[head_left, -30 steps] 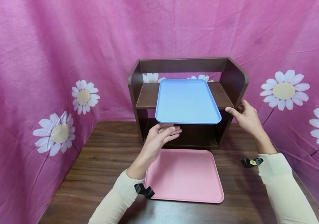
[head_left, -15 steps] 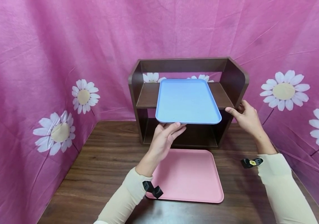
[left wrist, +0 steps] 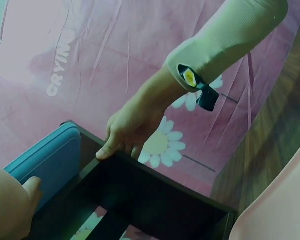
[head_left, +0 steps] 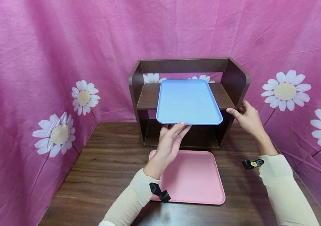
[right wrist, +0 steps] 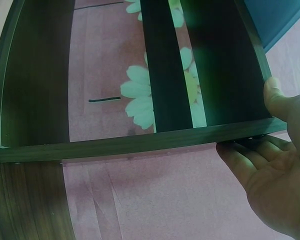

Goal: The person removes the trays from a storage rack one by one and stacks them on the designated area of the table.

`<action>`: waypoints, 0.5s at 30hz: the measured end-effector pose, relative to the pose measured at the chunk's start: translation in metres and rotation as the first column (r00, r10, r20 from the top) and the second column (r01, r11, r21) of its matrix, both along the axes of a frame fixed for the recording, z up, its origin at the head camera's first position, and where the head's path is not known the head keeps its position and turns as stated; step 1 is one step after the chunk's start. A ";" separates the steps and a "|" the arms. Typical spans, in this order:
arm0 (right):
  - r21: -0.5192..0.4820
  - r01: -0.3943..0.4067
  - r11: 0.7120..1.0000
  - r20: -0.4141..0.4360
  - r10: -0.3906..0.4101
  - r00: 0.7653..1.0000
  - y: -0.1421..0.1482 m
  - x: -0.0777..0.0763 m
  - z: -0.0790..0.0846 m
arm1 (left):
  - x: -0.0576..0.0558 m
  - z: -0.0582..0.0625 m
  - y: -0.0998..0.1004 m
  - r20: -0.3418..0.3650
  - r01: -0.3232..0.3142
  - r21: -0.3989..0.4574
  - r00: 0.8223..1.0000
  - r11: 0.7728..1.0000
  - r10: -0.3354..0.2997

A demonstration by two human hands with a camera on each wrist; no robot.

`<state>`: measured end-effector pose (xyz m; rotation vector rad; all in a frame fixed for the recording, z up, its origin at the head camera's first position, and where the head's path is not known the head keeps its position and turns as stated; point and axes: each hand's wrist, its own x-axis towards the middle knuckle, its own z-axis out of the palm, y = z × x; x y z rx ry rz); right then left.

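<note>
A blue tray [head_left: 188,102] lies on the upper board of a dark brown shelf [head_left: 146,97], its front end jutting out past the board. My left hand [head_left: 167,144] is at the tray's near edge, thumb at the rim and fingers underneath; the left wrist view shows the thumb beside the tray [left wrist: 57,160]. On the shelf's right side, my right hand [head_left: 249,121] grips the side panel, thumb on the front edge and fingers round the outer face. The right wrist view shows this hold on the panel edge [right wrist: 155,142] too.
A pink tray [head_left: 191,179] lies flat on the wooden table [head_left: 101,163] in front of the shelf, partly covered by my left forearm. A pink curtain [head_left: 107,37] with daisies hangs behind and at both sides.
My left hand has slid to the right along the blue tray's front edge, its thumb now up at the rim. The trays, the shelf and my right hand stay in place.
</note>
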<state>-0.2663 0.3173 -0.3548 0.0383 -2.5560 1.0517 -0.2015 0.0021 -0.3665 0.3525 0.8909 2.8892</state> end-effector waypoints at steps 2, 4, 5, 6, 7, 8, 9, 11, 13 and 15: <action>-0.002 -0.001 1.000 0.001 0.001 1.000 0.000 0.000 0.000 | 0.000 0.000 0.003 0.021 -0.022 0.012 1.000 1.000 0.021; -0.004 -0.002 1.000 0.003 0.002 1.000 -0.001 0.001 0.000 | 0.001 0.001 0.005 0.043 -0.046 0.023 0.998 0.999 0.045; -0.005 -0.003 1.000 0.003 0.003 1.000 -0.001 0.001 0.001 | 0.001 0.002 0.005 0.055 -0.057 0.028 0.997 0.998 0.055; -0.002 -0.002 1.000 0.003 0.002 1.000 -0.002 0.001 0.001 | 0.001 0.002 0.006 0.066 -0.067 0.032 0.996 0.997 0.065; -0.003 -0.004 1.000 0.002 0.004 1.000 -0.002 0.001 0.002 | 0.001 0.002 0.007 0.075 -0.076 0.036 0.994 0.996 0.074; -0.004 -0.005 1.000 0.002 0.005 1.000 -0.002 0.001 0.002 | 0.002 0.003 0.007 0.081 -0.084 0.039 0.993 0.996 0.081; -0.001 -0.005 1.000 0.001 0.005 1.000 -0.002 0.001 0.003 | 0.002 0.003 0.008 0.087 -0.089 0.042 0.993 0.995 0.086; 0.005 -0.002 1.000 0.002 0.002 1.000 -0.002 0.001 0.003 | 0.002 0.004 0.008 0.095 -0.098 0.046 0.991 0.994 0.093; 0.001 -0.004 1.000 0.001 0.004 1.000 -0.001 0.001 0.003 | 0.003 0.004 0.009 0.103 -0.108 0.048 0.989 0.993 0.103; 0.007 0.002 1.000 0.006 -0.002 1.000 -0.001 0.001 0.002 | 0.003 0.004 0.008 0.115 -0.123 0.046 0.986 0.991 0.117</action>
